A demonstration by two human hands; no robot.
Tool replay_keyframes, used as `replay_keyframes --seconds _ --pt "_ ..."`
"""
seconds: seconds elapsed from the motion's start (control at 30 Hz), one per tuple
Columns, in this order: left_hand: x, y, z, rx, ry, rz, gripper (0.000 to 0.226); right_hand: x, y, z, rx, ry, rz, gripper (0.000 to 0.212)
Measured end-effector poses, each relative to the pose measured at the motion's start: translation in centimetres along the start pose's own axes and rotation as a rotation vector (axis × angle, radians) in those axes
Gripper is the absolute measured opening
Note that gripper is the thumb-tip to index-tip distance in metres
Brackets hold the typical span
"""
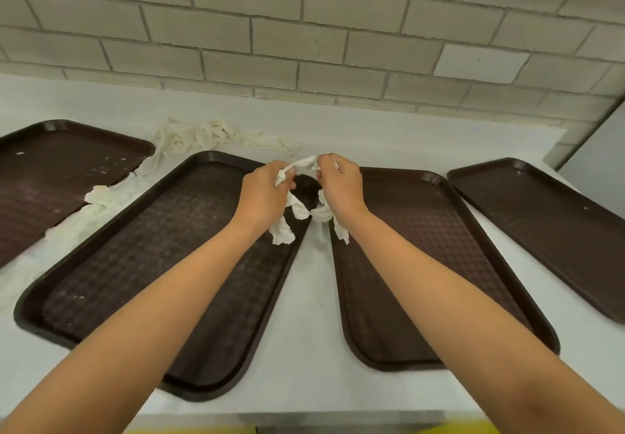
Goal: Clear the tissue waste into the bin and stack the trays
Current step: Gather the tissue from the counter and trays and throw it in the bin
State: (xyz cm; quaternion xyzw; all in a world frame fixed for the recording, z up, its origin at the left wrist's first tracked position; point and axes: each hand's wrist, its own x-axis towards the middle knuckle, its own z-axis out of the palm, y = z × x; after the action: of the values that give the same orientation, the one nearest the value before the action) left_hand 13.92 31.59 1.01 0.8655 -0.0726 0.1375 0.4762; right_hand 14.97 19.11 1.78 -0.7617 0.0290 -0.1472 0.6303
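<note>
- Tissue strips (303, 163) are held up between both hands, above the gap between the two middle trays; torn ends hang below the palms.
- One end is pinched in the curled fingers of the left hand (262, 192), the other in those of the right hand (340, 185).
- Four brown trays are laid apart on a white counter (311, 298): far-left tray (50, 180), left-middle tray (152, 247), right-middle tray (422, 264), far-right tray (541, 224).
- Loose shredded tissue (203, 136) is heaped on the counter behind and between the two left trays.
</note>
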Motion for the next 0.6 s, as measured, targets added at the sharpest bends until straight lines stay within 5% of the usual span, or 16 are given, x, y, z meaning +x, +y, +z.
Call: replay_keyframes --seconds 0.33,0.6 --pt "-8.5 3.4 -0.4 0.003 0.049 0.002 0.050 -7.7 -1.8 -3.8 0.017 0.024 -0.030 0.038" --pt "-17.1 6.9 0.8 -0.064 0.024 -0.103 0.040 -16.7 -2.2 -8.8 -0.007 0.027 0.025 0.043"
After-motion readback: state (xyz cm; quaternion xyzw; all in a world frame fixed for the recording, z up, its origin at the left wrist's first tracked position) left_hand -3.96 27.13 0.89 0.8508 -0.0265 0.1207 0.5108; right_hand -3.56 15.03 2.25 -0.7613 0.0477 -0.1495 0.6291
